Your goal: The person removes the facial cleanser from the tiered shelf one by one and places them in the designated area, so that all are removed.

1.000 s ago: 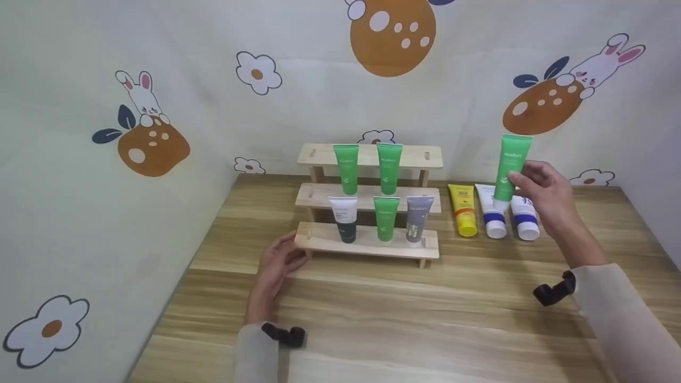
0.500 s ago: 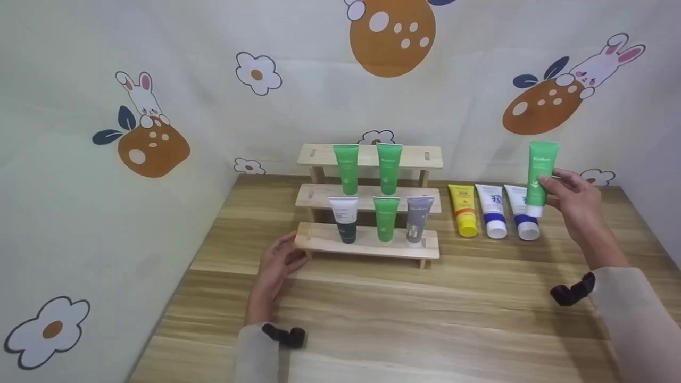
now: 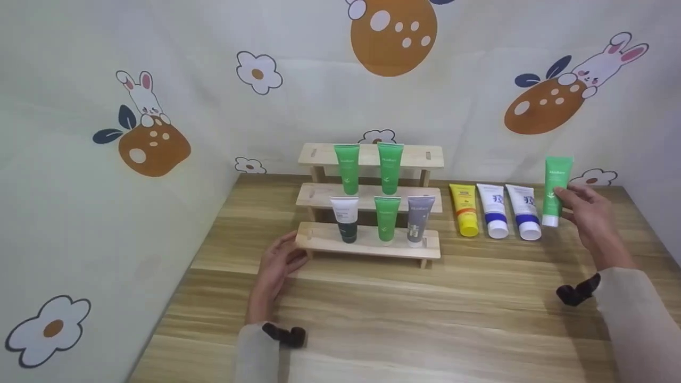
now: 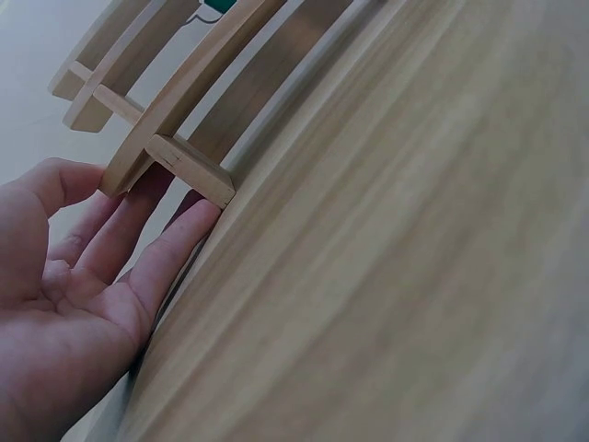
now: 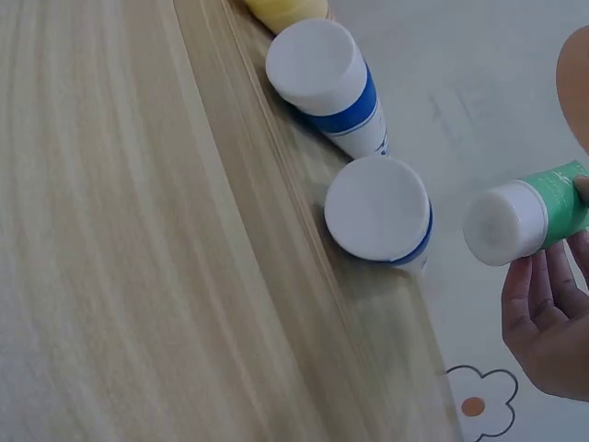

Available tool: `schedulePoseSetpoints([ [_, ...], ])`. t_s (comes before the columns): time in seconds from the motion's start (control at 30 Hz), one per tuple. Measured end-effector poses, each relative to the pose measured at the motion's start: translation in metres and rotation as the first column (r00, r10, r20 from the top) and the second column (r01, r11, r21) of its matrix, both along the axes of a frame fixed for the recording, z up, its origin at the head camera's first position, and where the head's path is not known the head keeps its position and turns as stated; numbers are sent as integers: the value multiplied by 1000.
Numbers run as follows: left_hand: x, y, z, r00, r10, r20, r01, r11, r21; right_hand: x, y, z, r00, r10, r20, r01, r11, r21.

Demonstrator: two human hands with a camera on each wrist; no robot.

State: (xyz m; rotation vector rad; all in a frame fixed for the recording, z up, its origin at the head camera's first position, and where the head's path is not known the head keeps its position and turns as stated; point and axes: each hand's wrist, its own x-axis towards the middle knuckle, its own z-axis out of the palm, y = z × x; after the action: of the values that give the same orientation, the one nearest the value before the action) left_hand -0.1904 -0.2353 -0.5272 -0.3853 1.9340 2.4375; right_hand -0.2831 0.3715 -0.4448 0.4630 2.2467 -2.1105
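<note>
In the head view my right hand point(image 3: 593, 221) holds a green squeeze tube point(image 3: 557, 186) upright, cap down, between thumb and fingers. It hangs just right of two white tubes, and in the right wrist view its white cap point(image 5: 502, 226) is clear of the table. My left hand point(image 3: 276, 263) grips the lower left end of a three-step wooden display rack point(image 3: 367, 244); in the left wrist view the thumb lies at the shelf point(image 4: 170, 106) edge, with fingers under it. On the rack stand several tubes: green ones point(image 3: 390, 169), a white-and-dark one point(image 3: 346, 219) and a grey one point(image 3: 419, 221).
Right of the rack a yellow tube point(image 3: 466, 210) and two white tubes with blue bands, one left point(image 3: 493, 207) and one right point(image 3: 524, 210), lie in a row on the wood-grain table point(image 3: 372, 319). A patterned cloth wall point(image 3: 319, 96) closes off the back and sides.
My right hand has carried the green tube rightward and down, from over the white tubes to beside them. My left hand and the rack have stayed still.
</note>
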Motion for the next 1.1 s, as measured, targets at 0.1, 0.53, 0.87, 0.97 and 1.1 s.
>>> schedulePoseSetpoints([
  [0.1, -1, 0, -1, 1000, 0, -1, 0, 1000, -3, -3, 6, -5, 999, 2, 53, -2, 1000, 0],
  [0.53, -3, -1, -2, 1000, -15, -19, 15, 1000, 9, -15, 26, -26, 959, -4, 284, -61, 974, 218],
  [0.87, -1, -1, -1, 999, -32, -32, 32, 999, 9, -19, 26, -31, 948, -31, 318, -46, 972, 231],
  [0.97, -2, -1, -1, 999, -25, -22, 25, 1000, -1, -21, 24, -32, 941, -33, 336, -67, 957, 281],
  [1.1, -1, -2, -2, 1000, -12, -21, 12, 1000, -7, -24, 17, -32, 929, -51, 367, -86, 933, 349],
])
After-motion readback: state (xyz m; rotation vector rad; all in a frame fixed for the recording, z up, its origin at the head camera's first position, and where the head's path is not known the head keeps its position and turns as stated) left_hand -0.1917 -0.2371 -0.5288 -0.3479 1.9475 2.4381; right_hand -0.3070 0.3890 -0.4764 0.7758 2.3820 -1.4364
